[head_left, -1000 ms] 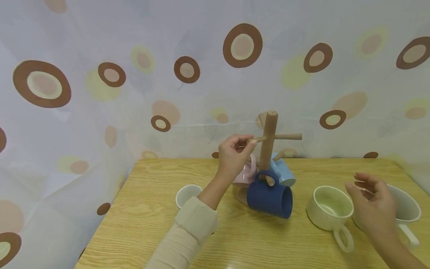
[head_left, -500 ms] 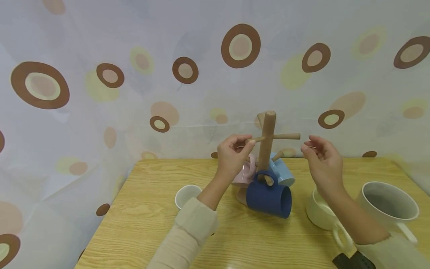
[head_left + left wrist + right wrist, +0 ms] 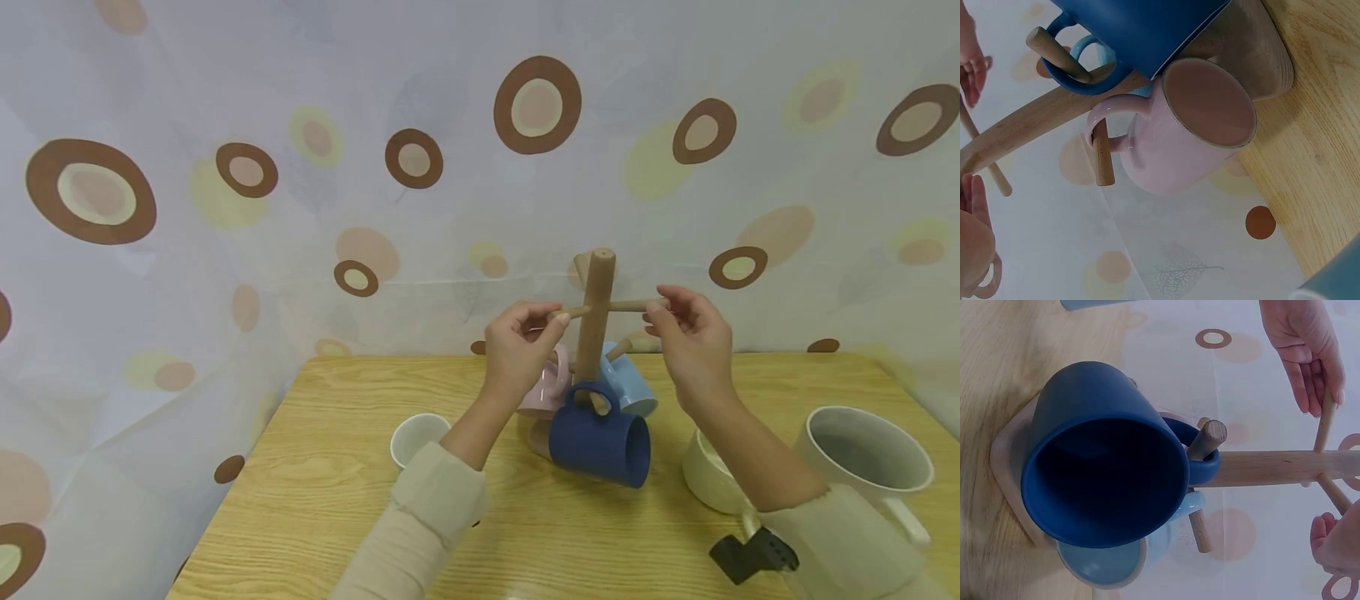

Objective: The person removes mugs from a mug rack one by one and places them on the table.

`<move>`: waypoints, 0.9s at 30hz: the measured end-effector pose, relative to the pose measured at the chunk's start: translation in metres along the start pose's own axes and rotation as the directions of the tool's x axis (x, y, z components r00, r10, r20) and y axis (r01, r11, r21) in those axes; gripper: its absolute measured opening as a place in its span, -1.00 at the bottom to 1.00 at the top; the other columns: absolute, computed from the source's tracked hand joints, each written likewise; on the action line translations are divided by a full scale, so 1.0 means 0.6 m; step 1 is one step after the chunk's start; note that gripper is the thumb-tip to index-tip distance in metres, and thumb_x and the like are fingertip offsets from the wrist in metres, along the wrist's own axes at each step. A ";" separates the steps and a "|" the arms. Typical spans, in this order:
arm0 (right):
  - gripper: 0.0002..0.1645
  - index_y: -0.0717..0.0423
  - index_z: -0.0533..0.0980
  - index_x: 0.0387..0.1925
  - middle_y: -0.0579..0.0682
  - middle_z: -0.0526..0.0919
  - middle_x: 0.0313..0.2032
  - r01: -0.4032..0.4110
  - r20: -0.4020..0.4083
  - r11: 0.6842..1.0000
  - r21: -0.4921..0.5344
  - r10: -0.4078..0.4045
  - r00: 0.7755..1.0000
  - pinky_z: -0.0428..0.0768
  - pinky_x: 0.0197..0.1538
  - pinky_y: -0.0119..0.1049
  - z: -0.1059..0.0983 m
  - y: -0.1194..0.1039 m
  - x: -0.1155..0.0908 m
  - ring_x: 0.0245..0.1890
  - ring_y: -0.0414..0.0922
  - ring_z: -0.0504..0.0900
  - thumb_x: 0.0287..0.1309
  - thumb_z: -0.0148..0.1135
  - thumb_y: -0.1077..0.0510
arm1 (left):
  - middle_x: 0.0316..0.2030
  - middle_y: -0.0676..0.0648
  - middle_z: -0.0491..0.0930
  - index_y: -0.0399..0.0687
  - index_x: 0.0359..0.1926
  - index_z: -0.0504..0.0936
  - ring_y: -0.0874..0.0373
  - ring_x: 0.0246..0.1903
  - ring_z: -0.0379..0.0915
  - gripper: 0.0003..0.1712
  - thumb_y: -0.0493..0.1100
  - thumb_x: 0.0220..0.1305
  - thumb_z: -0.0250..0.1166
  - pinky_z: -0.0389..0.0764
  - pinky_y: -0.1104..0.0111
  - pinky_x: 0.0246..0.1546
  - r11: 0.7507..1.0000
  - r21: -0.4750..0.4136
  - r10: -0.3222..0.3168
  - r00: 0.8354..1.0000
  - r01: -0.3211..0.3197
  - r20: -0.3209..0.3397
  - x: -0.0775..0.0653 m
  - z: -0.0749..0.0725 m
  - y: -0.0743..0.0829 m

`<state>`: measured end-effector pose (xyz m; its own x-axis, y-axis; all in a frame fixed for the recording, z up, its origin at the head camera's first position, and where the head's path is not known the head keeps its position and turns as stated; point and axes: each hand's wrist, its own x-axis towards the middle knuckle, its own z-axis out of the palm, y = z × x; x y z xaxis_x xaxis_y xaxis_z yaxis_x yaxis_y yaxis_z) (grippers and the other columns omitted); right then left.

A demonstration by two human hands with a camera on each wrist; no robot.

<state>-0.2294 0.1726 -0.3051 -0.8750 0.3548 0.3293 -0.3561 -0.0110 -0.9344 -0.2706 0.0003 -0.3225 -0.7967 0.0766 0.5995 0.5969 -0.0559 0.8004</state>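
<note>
A wooden mug tree [image 3: 595,333] stands on the table, its upper pegs bare. My left hand [image 3: 517,343] pinches the upper left peg between thumb and fingers. On the opposite side my right hand [image 3: 693,346] pinches the end of the upper right peg. Three mugs hang by their handles from the lower pegs: a dark blue mug [image 3: 600,442] in front, a pink mug [image 3: 1175,137] at left and a light blue mug [image 3: 632,387] behind at right. The right wrist view looks into the dark blue mug's mouth.
A small white cup [image 3: 416,440] sits left of the tree, partly behind my left forearm. To the right are a cream mug [image 3: 705,479], half hidden by my right forearm, and a large whitish mug [image 3: 828,467]. A patterned curtain [image 3: 450,208] backs the wooden table [image 3: 322,467].
My right hand has moved left and up from over the mugs at right to the upper right peg and taken hold of it. My left hand keeps its grip.
</note>
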 end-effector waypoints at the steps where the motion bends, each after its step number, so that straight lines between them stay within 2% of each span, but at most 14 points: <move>1: -0.86 -0.04 0.45 -0.25 -0.18 0.50 -0.41 0.005 -0.011 1.000 0.007 -0.005 1.000 0.53 -0.31 -0.65 0.001 0.000 0.001 -0.42 -0.36 0.53 0.16 0.09 0.25 | -0.39 -0.37 0.56 -0.45 -0.27 0.58 -0.10 -0.37 0.57 -0.81 -0.36 0.08 0.25 0.62 0.46 -0.29 1.000 0.002 0.000 1.000 0.000 0.000 0.000 0.000 0.000; 7: -0.91 0.06 0.50 -0.35 -0.10 0.54 -0.48 0.030 -0.056 0.995 0.093 -0.025 0.998 0.56 -0.31 -0.59 0.008 0.003 0.004 -0.47 -0.31 0.56 0.14 0.10 0.29 | -0.38 -0.36 0.57 -0.44 -0.28 0.59 -0.12 -0.36 0.58 -0.81 -0.36 0.07 0.26 0.62 0.46 -0.28 1.000 0.003 -0.004 1.000 0.004 -0.004 0.000 0.001 -0.002; 13: -0.91 0.08 0.51 -0.41 -0.10 0.54 -0.50 0.047 -0.020 0.990 0.131 -0.044 0.999 0.57 -0.33 -0.59 0.005 0.006 0.008 -0.48 -0.30 0.56 0.13 0.11 0.31 | -0.39 -0.35 0.56 -0.44 -0.28 0.59 -0.11 -0.36 0.57 -0.80 -0.34 0.09 0.25 0.61 0.47 -0.27 1.000 0.008 -0.002 1.000 0.002 -0.011 -0.001 0.003 -0.002; 20: -0.92 0.05 0.50 -0.40 -0.15 0.54 -0.49 0.056 0.037 0.997 0.055 -0.058 0.998 0.56 -0.32 -0.62 -0.005 0.008 0.012 -0.49 -0.34 0.57 0.15 0.10 0.27 | -0.32 -0.34 0.57 -0.43 -0.19 0.56 -0.08 -0.31 0.56 -0.75 -0.34 0.10 0.24 0.60 0.48 -0.26 1.000 0.017 -0.002 0.999 0.002 -0.035 -0.013 0.008 0.000; 23: -0.94 0.08 0.50 -0.37 -0.17 0.55 -0.50 0.073 0.054 0.997 0.026 -0.074 0.996 0.56 -0.32 -0.63 -0.007 0.009 0.014 -0.50 -0.35 0.57 0.15 0.10 0.26 | -0.28 -0.33 0.59 -0.42 -0.13 0.53 -0.10 -0.26 0.56 -0.72 -0.37 0.10 0.22 0.60 0.49 -0.24 0.999 0.040 -0.014 1.000 0.015 -0.023 -0.024 0.006 -0.005; 27: -0.95 0.15 0.49 -0.35 -0.18 0.57 -0.51 0.086 0.066 0.996 0.016 -0.087 0.994 0.55 -0.32 -0.63 -0.010 0.011 0.016 -0.51 -0.35 0.58 0.15 0.11 0.26 | -0.27 -0.31 0.60 -0.40 -0.16 0.55 -0.07 -0.26 0.57 -0.75 -0.38 0.10 0.22 0.60 0.47 -0.22 0.995 0.084 -0.061 0.998 0.060 0.012 -0.044 0.002 -0.024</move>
<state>-0.2382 0.1816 -0.3088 -0.8606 0.2915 0.4176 -0.4352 0.0049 -0.9003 -0.2578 0.0002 -0.3498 -0.8306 0.0920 0.5492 0.5538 0.0324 0.8320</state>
